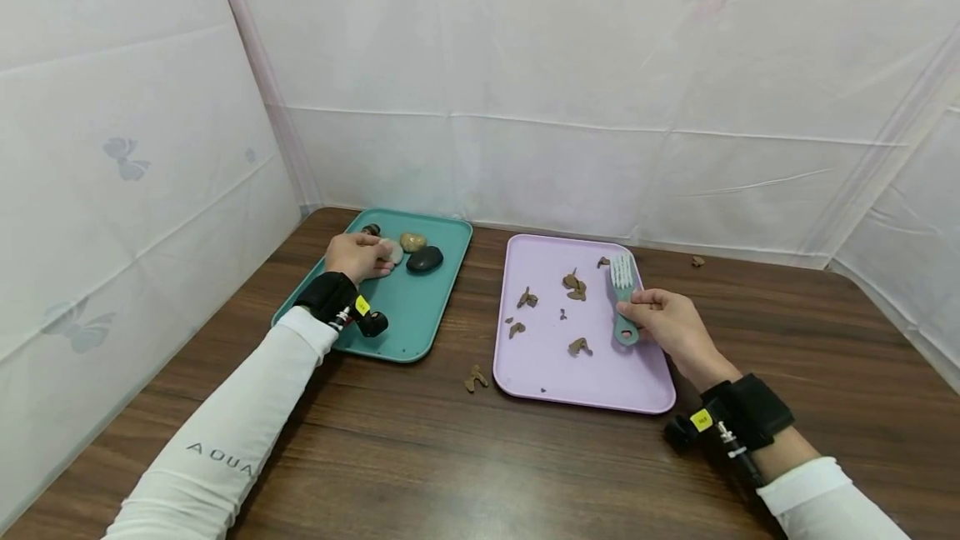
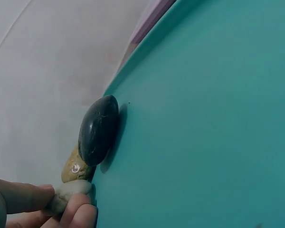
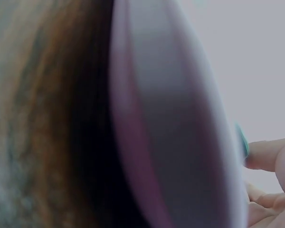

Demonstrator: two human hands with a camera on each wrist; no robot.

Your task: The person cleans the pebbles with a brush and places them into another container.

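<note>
- Pinching a pale stone (image 2: 71,194) at the far end of the teal tray (image 1: 405,315), the left hand (image 1: 356,257) has its fingers (image 2: 80,213) curled round it, thumb on one side and fingertips on the other
- Just beyond those fingers lies a tan stone (image 1: 412,241), touching the pale one in the left wrist view
- A black stone (image 1: 424,258) lies beside the tan one, a little farther from the fingers, flat on the tray
- A small dark stone (image 1: 371,229) sits just past the knuckles, near the tray's far rim
- The right hand (image 1: 671,325) holds a teal brush (image 1: 622,294) by its handle, fingers (image 3: 266,154) wrapped over it from the side; the white bristles point away from the fingers toward the far end of the purple tray (image 1: 600,382)
- The brush rests over the right part of that tray
- Brown bits (image 1: 574,283) are scattered on the purple tray, to the left of the brush fingers
- More bits (image 1: 476,378) lie on the wooden surface (image 1: 480,457) between the two trays, near the purple tray's near corner
- One lone bit (image 1: 697,261) lies on the surface past the purple tray, well beyond the right hand's fingers
</note>
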